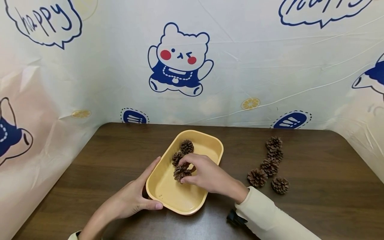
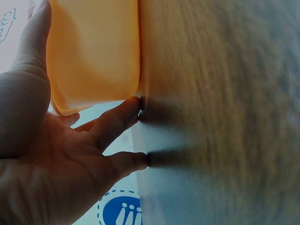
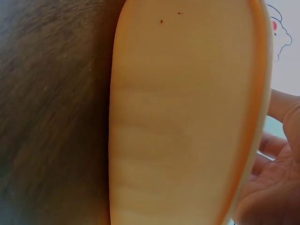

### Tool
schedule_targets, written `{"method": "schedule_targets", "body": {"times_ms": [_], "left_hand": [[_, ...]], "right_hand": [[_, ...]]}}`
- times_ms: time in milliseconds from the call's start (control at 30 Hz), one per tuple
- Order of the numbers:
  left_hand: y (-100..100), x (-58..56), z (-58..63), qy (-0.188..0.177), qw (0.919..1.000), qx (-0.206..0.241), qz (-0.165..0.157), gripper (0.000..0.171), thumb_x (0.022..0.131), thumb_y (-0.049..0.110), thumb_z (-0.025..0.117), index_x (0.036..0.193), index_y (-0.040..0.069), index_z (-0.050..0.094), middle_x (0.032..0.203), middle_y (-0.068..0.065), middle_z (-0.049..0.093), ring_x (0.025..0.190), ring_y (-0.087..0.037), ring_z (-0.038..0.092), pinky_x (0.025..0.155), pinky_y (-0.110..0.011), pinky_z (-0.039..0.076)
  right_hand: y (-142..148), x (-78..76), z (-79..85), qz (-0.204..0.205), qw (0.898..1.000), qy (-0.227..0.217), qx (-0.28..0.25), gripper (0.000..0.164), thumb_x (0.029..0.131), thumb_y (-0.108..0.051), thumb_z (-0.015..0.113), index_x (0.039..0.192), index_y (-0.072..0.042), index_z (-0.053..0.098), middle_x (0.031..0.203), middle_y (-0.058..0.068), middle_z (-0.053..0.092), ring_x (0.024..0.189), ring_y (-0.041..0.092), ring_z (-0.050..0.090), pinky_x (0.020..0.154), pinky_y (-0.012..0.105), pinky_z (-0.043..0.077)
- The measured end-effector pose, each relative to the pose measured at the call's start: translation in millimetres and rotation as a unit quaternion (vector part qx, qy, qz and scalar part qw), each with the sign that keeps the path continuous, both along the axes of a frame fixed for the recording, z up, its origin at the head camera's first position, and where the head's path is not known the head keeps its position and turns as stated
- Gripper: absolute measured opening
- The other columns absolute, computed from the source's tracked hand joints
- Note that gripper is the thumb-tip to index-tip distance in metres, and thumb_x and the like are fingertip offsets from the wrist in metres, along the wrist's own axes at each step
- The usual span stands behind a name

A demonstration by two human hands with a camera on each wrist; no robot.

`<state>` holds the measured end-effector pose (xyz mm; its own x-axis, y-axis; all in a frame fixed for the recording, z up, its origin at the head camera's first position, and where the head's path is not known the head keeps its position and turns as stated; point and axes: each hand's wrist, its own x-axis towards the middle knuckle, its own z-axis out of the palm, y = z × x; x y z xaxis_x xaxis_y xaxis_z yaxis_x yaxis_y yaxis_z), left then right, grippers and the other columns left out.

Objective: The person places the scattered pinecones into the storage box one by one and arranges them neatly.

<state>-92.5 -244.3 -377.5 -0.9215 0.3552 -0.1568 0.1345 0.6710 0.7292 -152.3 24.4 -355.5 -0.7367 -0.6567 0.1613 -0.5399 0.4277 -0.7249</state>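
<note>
At centre, a yellow tray (image 1: 174, 196) holds two pinecones (image 1: 187, 146); the right hand (image 1: 205, 173) pinches a third pinecone (image 1: 180, 173) inside. The left hand (image 1: 135, 196), fingers spread, touches the tray's left side. Five loose cones (image 1: 270, 166) lie on the table (image 1: 318, 186) at right.

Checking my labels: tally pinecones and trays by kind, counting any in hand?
Pinecones: 8 (5 on the table, 2 lying in the tray, 1 pinched by the right hand)
Trays: 1 (yellow)
Total: 9

Grip (image 3: 279, 176) partly behind yellow tray (image 3: 185, 112)
</note>
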Motion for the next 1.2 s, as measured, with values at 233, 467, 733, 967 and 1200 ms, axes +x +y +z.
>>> {"method": "schedule_targets", "body": {"times_ms": [233,467,733,967,1200], "left_hand": [[0,0.0,-0.2,0.002,1.0,0.002,-0.001,0.128,0.075,0.049,0.09,0.168,0.042,0.003,0.165,-0.018,0.041,0.132,-0.032,0.055,0.109,-0.061,0.041],[0,-0.1,-0.3,0.006,1.0,0.003,-0.002,0.129,0.075,0.049,0.091,0.168,0.042,0.003,0.164,-0.019,0.043,0.13,-0.032,0.056,0.108,-0.061,0.042],[-1,0.0,-1.0,0.002,1.0,0.005,-0.002,0.129,0.075,0.046,0.091,0.168,0.042,0.002,0.162,-0.022,0.045,0.13,-0.032,0.055,0.109,-0.062,0.041],[-1,0.5,-1.0,0.002,1.0,0.001,-0.003,0.128,0.076,0.047,0.091,0.168,0.042,0.002,0.16,-0.02,0.048,0.129,-0.03,0.056,0.108,-0.054,0.044],[-1,0.5,-1.5,0.005,1.0,0.001,-0.003,0.127,0.076,0.05,0.09,0.168,0.042,0.004,0.162,-0.018,0.046,0.13,-0.029,0.056,0.108,-0.046,0.045]], "right_hand": [[-11,-1.7,-4.6,-0.002,1.0,0.006,0.021,0.032,0.086,-0.01,0.085,0.114,-0.006,0.071,0.115,0.006,0.073,0.098,0.016,0.065,0.089,0.033,0.057],[-19,-3.3,-5.7,-0.006,0.999,0.011,0.043,0.031,0.087,-0.01,0.084,0.115,-0.007,0.071,0.116,0.005,0.074,0.109,0.019,0.066,0.099,0.034,0.053],[-28,-4.5,-6.1,-0.015,0.998,0.006,0.063,0.031,0.087,-0.009,0.085,0.114,-0.006,0.071,0.116,0.007,0.075,0.112,0.021,0.068,0.102,0.035,0.053],[-36,-7.1,-10.6,-0.024,0.996,0.015,0.089,0.031,0.087,-0.013,0.085,0.115,-0.007,0.072,0.114,0.005,0.075,0.11,0.018,0.068,0.1,0.032,0.053],[-40,-8.7,-13.1,-0.033,0.994,0.014,0.105,0.028,0.089,-0.016,0.085,0.113,-0.01,0.073,0.112,0.003,0.076,0.108,0.018,0.068,0.098,0.033,0.053]]}}
